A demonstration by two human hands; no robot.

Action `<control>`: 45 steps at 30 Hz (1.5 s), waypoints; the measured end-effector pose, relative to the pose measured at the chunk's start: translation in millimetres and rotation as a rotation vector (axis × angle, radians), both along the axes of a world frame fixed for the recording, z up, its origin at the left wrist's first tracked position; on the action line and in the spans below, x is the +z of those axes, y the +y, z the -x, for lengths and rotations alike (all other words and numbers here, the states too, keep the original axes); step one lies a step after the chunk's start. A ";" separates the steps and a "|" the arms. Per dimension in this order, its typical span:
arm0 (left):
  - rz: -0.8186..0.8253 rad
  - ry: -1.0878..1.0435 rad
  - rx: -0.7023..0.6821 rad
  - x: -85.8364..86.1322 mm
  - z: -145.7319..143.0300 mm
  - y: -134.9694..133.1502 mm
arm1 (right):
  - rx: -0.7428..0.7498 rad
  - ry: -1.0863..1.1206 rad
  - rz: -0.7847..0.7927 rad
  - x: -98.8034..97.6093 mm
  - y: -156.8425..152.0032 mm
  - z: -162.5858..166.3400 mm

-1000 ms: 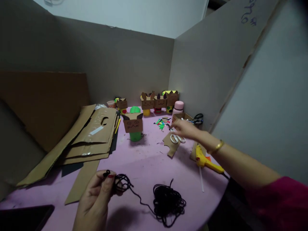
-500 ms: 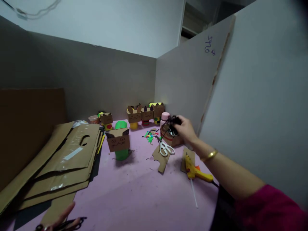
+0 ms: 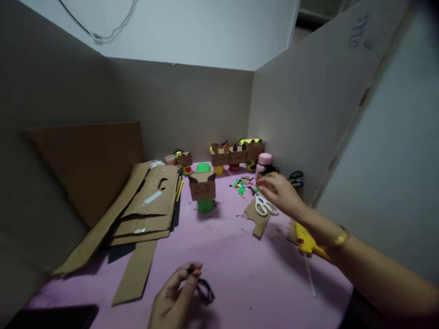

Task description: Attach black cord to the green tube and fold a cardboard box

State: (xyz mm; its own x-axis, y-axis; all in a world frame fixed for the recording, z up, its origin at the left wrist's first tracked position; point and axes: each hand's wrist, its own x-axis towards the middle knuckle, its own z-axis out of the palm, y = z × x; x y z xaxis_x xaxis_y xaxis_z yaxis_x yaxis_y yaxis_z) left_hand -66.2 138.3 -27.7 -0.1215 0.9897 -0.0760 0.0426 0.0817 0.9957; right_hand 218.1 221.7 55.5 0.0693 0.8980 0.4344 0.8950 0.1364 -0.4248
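Note:
Near the bottom edge, my left hand pinches a small looped bundle of black cord between thumb and fingertips. My right hand is over the right side of the table, fingers loosely stretched to the left, with no held thing visible. It covers most of the cardboard box behind it. More black strands show just above its knuckles. White-handled scissors lie below its fingertips on a cut cardboard piece. Midway back stands a green cup figure with a cat-faced cardboard head.
Flattened cardboard is stacked at left, beside a cardboard strip. A yellow glue gun lies under my right forearm. Colourful scraps, a pink-capped bottle, black-handled scissors and several cardboard-headed figures are farther back.
My right hand held a black bundle above the box; now the bundle is out of its fingers and the hand is lower. My left hand has risen farther into view with the cord. The view shifted left.

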 end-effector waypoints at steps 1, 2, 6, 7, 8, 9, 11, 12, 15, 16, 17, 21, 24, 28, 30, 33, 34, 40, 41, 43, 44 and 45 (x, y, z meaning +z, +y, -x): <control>-0.017 -0.009 -0.007 0.5 -6.6 -1.5 | 0.123 0.042 0.045 -7.0 -18.7 15.9; -0.023 -0.016 -0.044 -0.1 -12.9 -3.1 | 0.316 0.202 0.133 -14.7 -38.4 31.1; -0.021 -0.055 -0.148 -5.7 -31.5 -14.7 | 0.645 0.745 0.379 -51.2 -106.2 81.0; -0.020 -0.061 -0.164 -7.1 -34.1 -18.5 | 0.629 0.883 0.426 -60.4 -117.2 90.2; -0.019 -0.063 -0.174 -8.5 -35.9 -22.4 | 0.622 1.018 0.458 -68.9 -125.7 98.1; -0.014 -0.062 -0.186 -10.0 -37.2 -26.2 | 0.632 1.116 0.452 -76.4 -132.0 104.5; 0.011 -0.072 -0.203 -13.9 -39.2 -33.3 | 0.668 1.264 0.406 -87.9 -140.3 112.7; 0.034 -0.098 -0.208 -16.1 -40.5 -36.6 | 0.666 1.309 0.384 -91.9 -143.3 114.5; 0.174 -0.328 -0.241 -21.4 -46.8 -46.6 | 0.539 1.375 0.392 -99.1 -151.8 110.2; 0.235 -0.435 -0.258 -21.9 -49.5 -50.0 | 0.472 1.386 0.405 -100.6 -154.9 106.3; 0.290 -0.532 -0.276 -21.4 -52.2 -53.4 | 0.413 1.402 0.416 -101.8 -158.4 101.8; 0.372 -0.689 -0.256 -11.6 -58.7 -67.2 | 0.359 1.443 0.495 -103.8 -176.9 87.1; 0.368 -0.678 -0.209 -2.4 -58.2 -79.0 | 0.442 1.377 0.551 -103.0 -196.2 85.4; 0.285 -0.587 -0.162 4.0 -56.0 -95.9 | 0.426 1.218 0.424 -101.8 -221.8 89.6; 0.247 -0.535 -0.157 5.1 -54.8 -103.9 | 0.399 1.153 0.401 -100.2 -232.1 91.1; 0.189 -0.482 -0.173 6.2 -51.7 -114.8 | 0.377 1.083 0.383 -94.0 -245.0 90.7; 0.169 -0.473 -0.183 6.8 -50.2 -118.3 | 0.375 1.057 0.376 -91.2 -248.9 89.9; 0.132 -0.439 -0.242 15.4 -41.8 -138.9 | 0.411 0.815 0.229 -79.2 -267.4 82.7; 0.136 -0.431 -0.253 16.6 -41.2 -141.2 | 0.406 0.779 0.192 -79.1 -269.3 82.1; 0.148 -0.424 -0.273 17.5 -40.6 -143.3 | 0.392 0.738 0.164 -80.3 -271.1 81.2; 0.154 -0.426 -0.280 17.0 -40.4 -142.8 | 0.392 0.720 0.163 -81.2 -270.6 80.3; 0.158 -0.432 -0.278 15.9 -40.4 -141.3 | 0.395 0.695 0.161 -81.7 -268.6 78.5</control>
State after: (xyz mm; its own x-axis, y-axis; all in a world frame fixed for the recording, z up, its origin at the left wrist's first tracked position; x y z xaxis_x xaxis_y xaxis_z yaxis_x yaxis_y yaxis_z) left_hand -25.9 -3.0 -11.8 0.2185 0.9526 -0.2118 -0.3273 0.2760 0.9037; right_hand 139.5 -46.9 -26.2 -0.0597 0.9603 0.2725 0.3186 0.2771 -0.9065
